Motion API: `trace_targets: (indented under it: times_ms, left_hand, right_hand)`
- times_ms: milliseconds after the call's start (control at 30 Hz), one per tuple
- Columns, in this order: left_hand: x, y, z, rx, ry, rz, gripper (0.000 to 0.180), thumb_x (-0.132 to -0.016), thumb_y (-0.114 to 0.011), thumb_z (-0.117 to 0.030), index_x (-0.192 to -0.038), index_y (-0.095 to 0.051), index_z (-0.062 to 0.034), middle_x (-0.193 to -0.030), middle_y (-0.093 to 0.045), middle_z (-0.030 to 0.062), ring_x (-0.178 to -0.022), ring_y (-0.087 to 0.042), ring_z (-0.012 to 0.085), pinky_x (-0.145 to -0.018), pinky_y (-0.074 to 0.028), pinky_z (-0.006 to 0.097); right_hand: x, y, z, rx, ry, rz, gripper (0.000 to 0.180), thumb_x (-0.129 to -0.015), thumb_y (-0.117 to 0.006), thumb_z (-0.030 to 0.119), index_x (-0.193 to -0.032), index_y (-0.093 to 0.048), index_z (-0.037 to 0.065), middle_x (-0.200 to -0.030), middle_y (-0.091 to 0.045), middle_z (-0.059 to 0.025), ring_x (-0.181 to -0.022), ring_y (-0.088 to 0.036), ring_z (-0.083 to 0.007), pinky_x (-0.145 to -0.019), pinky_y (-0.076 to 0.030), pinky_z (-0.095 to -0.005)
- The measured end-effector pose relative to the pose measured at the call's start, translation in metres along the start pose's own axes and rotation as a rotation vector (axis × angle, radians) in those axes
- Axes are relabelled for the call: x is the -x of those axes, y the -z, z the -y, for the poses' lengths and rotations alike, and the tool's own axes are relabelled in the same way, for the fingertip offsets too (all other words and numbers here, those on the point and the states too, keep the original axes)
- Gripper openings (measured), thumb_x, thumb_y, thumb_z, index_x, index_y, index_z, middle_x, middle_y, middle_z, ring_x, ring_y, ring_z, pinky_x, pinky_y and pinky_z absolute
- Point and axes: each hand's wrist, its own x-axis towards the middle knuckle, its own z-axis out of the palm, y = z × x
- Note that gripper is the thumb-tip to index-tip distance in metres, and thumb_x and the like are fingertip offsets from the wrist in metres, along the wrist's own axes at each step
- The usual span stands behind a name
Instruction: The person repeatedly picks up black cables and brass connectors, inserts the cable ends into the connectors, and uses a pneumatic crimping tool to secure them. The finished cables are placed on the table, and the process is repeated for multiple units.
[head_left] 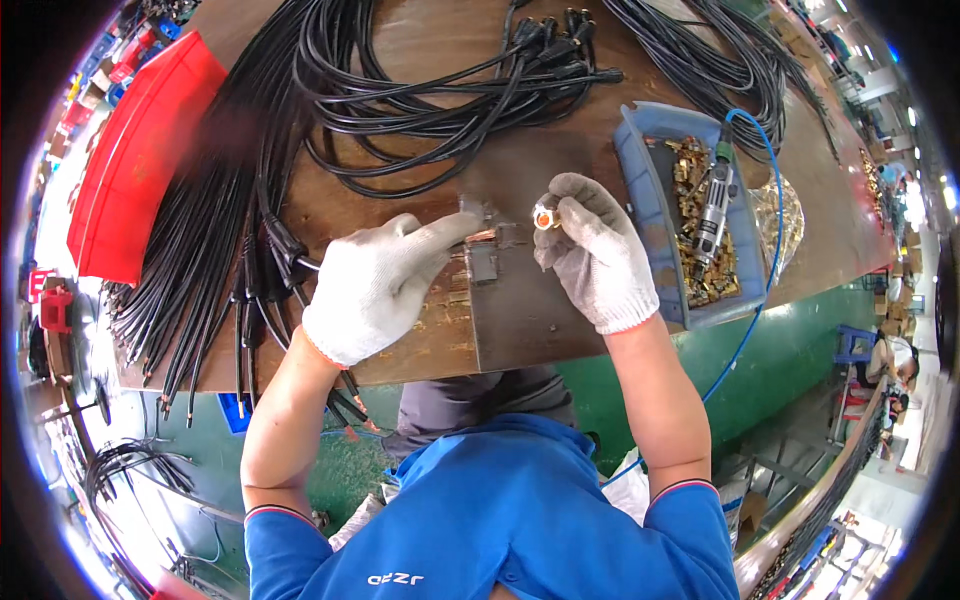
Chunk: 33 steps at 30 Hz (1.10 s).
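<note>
My left hand (375,285), in a white knit glove, is closed around a black cable (285,240) that enters from the left. Its index finger stretches over bare copper strands (483,237), which lie by a small dark metal block (482,263) on the table. To the right, my gloved right hand (600,250) pinches a small ring-shaped metal fitting (544,218) between thumb and fingers. The fitting's open end faces up and looks orange inside. Glove and fingers hide the rest of both held parts.
A blue bin (655,215) holding brass fittings stands right of my right hand, with a pneumatic screwdriver (715,210) across it on a blue air hose (748,335). Coiled black cables (400,120) fill the back. At the left, a red bin (145,160) sits beside more cables.
</note>
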Motion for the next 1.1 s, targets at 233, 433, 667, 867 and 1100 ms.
trace_targets:
  times_ms: [233,433,667,867,1100]
  left_hand:
    - [0.0,0.0,-0.003,0.028,0.037,-0.062,0.05,-0.092,-0.068,0.0,-0.139,-0.072,-0.018,-0.08,-0.062,0.0147,-0.07,-0.066,0.0342,-0.066,-0.053,0.044]
    - [-0.001,-0.001,-0.003,0.022,0.024,-0.087,0.051,-0.093,-0.068,0.0,-0.14,-0.072,-0.019,-0.079,-0.061,0.0144,-0.07,-0.066,0.0339,-0.065,-0.053,0.043]
    - [0.001,-0.003,-0.001,-0.022,0.009,-0.082,0.053,-0.093,-0.068,-0.002,-0.142,-0.071,-0.0205,-0.078,-0.059,0.0136,-0.067,-0.065,0.0343,-0.063,-0.053,0.044]
    - [0.0,-0.005,-0.001,-0.089,-0.007,-0.065,0.053,-0.091,-0.07,-0.004,-0.142,-0.072,-0.0211,-0.077,-0.059,0.0126,-0.066,-0.065,0.0337,-0.062,-0.053,0.044]
    - [0.002,-0.006,0.001,-0.124,-0.003,-0.024,0.055,-0.091,-0.069,-0.005,-0.144,-0.07,-0.0221,-0.077,-0.061,0.0122,-0.066,-0.066,0.0333,-0.061,-0.053,0.044]
  right_hand:
    - [-0.006,-0.011,-0.025,-0.071,-0.005,0.055,0.034,-0.1,-0.067,-0.004,-0.134,-0.065,0.004,-0.124,-0.074,-0.0136,-0.112,-0.075,-0.0254,-0.095,-0.065,-0.0404]
    - [-0.007,-0.015,-0.032,-0.069,-0.009,0.018,0.036,-0.1,-0.065,-0.005,-0.135,-0.064,0.003,-0.124,-0.074,-0.0148,-0.115,-0.074,-0.0267,-0.101,-0.062,-0.0406]
    - [-0.006,-0.014,-0.034,-0.104,-0.026,0.045,0.036,-0.099,-0.066,-0.005,-0.135,-0.064,0.003,-0.125,-0.074,-0.0149,-0.115,-0.074,-0.0288,-0.101,-0.062,-0.0434]
    - [-0.005,-0.015,-0.032,-0.104,-0.017,0.009,0.038,-0.097,-0.068,-0.006,-0.134,-0.064,0.002,-0.124,-0.074,-0.0153,-0.112,-0.074,-0.0282,-0.101,-0.062,-0.0427]
    - [-0.004,-0.011,-0.03,0.037,0.02,-0.019,0.038,-0.095,-0.072,-0.007,-0.131,-0.065,0.0,-0.122,-0.074,-0.0153,-0.112,-0.074,-0.0248,-0.102,-0.061,-0.0378]
